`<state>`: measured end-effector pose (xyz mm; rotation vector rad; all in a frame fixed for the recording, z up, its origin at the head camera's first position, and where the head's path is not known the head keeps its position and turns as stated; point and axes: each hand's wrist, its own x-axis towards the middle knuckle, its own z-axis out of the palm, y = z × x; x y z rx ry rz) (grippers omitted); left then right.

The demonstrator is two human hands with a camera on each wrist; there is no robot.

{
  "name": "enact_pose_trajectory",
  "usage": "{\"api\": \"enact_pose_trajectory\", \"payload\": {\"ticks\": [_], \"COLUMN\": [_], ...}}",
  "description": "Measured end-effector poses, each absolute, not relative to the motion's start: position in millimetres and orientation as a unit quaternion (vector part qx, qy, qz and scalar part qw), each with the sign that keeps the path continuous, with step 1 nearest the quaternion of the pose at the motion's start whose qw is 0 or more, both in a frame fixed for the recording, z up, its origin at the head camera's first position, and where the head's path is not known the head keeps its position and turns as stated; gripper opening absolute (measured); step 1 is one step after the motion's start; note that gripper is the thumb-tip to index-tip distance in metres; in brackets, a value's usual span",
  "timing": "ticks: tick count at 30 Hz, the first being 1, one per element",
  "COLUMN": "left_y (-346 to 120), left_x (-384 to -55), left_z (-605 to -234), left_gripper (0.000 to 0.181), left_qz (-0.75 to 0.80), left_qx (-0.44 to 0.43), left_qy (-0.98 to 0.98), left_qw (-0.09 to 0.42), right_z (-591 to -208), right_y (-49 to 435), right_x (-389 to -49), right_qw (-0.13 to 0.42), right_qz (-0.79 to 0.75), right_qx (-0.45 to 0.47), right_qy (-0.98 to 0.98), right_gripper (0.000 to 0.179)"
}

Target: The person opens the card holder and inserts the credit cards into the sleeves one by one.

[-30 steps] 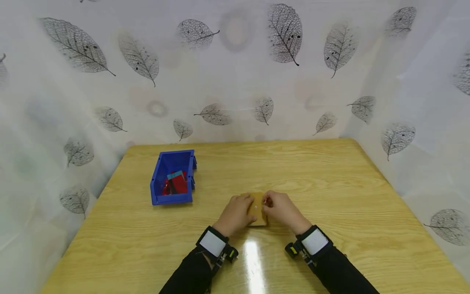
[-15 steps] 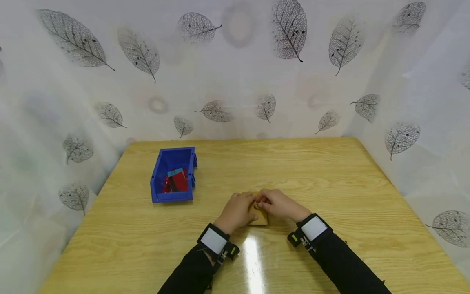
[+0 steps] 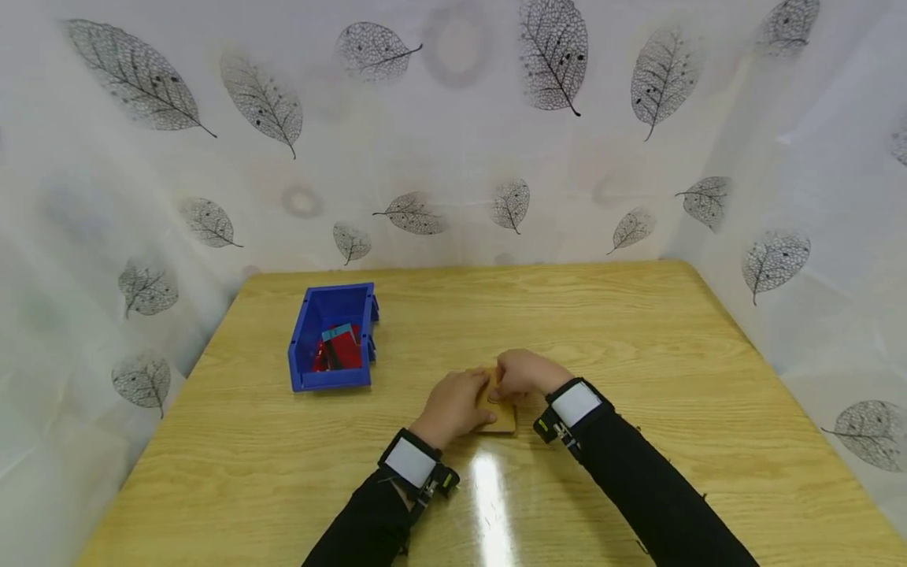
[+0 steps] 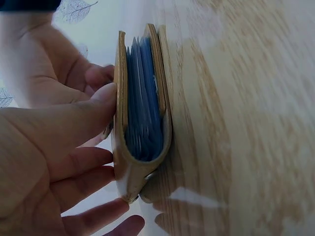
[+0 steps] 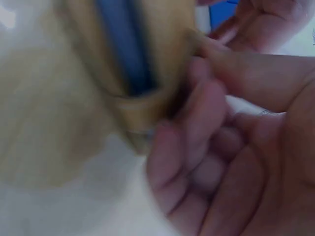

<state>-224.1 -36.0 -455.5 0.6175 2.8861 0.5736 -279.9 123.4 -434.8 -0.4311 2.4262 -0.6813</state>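
Note:
A tan card holder [image 3: 501, 421], leather-like, lies on the table under both hands. Between its covers, blue-tinted plastic sleeves [image 4: 142, 88] show edge-on in the left wrist view. My left hand [image 3: 453, 405] rests on its left side, thumb [image 4: 106, 93] and fingers against the upper cover, the lower fingers reaching past the spine. With curled fingers, my right hand [image 3: 524, 374] pinches the card holder's right edge, thumb on top and index finger beneath. The right wrist view is blurred there. A small metal fastener [image 5: 147, 132] shows near those fingertips.
A blue plastic bin [image 3: 331, 380] stands at the back left of the wooden table [image 3: 638, 339], with red and light-blue cards [image 3: 345, 350] inside. A white leaf-printed curtain [image 3: 460, 142] surrounds the table's back and sides.
My right hand has shifted from beside the card holder's right edge onto its upper part, the wrist rising and turning inward. A metal snap seen earlier is now covered. The left hand stays put.

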Motion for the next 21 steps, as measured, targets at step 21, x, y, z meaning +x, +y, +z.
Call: {"api": "enact_pose_trajectory", "payload": {"ticks": [21], "left_y": [-35], "left_x": [-217], "left_z": [-450], "left_gripper": [0.063], "left_qz": [0.188], "left_qx": [0.197], "left_qy": [0.96], "left_qw": [0.06], "right_z": [-421], "right_y": [112], "right_x": [-278], "right_qw": [0.346], "right_qz": [-0.132], "right_qx": [-0.084], "right_qy": [0.925], "right_gripper": [0.033]}}
